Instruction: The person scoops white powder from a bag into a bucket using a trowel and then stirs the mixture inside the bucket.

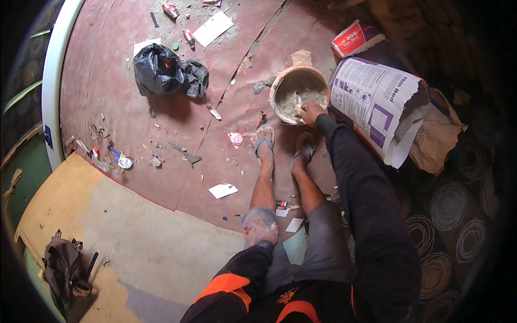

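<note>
A round, pale-rimmed bucket (273, 102) of wet grey mortar (296, 89) stands on the floor just beyond my feet. Over its near right edge, my right hand (311, 113) is closed round a pale, mortar-smeared stirring tool (298, 100). The tool's lower end is hidden in the mix, so its exact kind does not show. My left hand (260, 230), whitened with dust, lies over my left knee, and a small red spot shows at its edge. Close to the bucket's right side lies a large torn white and purple paper sack (371, 99).
A red and white piece of sack (356, 39) lies behind the large one. A black plastic bag (159, 72) sits on the reddish floor sheet amid paper scraps and litter. At the lower left, a dark backpack (65, 269) rests on a tan and grey board (134, 215). Patterned rolls (448, 203) fill the right.
</note>
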Action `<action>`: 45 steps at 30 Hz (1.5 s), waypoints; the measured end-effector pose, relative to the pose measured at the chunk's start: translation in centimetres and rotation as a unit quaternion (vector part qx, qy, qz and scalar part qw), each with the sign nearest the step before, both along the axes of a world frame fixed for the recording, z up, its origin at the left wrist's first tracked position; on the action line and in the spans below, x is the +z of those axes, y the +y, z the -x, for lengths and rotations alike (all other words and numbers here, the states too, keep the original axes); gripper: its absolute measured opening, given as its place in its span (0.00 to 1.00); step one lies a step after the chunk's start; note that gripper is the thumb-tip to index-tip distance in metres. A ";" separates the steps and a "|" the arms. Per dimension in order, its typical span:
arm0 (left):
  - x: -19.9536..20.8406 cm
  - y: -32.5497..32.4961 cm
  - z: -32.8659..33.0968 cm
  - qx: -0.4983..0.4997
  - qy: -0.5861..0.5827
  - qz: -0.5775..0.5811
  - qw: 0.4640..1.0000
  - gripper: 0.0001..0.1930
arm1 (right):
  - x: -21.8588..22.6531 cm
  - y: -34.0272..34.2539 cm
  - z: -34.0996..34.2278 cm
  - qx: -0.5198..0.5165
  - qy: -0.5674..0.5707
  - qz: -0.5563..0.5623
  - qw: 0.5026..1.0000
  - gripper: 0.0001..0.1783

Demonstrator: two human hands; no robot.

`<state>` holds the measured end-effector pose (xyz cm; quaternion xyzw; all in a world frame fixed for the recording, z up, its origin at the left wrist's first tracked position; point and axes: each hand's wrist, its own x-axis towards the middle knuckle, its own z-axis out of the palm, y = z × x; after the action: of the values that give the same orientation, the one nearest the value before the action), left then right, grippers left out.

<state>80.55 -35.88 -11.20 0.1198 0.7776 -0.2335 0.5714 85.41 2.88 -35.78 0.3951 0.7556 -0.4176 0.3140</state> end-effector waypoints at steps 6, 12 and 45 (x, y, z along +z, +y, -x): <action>0.0 0.1 0.0 -0.019 -0.008 0.014 1.000 0.43 | 0.8 0.1 0.2 -0.126 0.018 -0.132 0.983 0.22; 0.1 0.1 0.1 -0.014 -0.005 0.011 1.000 0.43 | 1.8 -0.4 1.0 -0.166 -0.021 -0.139 0.976 0.22; -0.4 -0.9 -0.8 -0.021 0.020 -0.014 0.999 0.42 | 2.6 -1.4 -0.4 -0.064 -0.091 -0.176 0.978 0.22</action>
<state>81.38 -36.82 -11.65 0.1390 0.7892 -0.2369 0.5492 85.78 1.50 -33.16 0.5281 0.7588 -0.2590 0.2797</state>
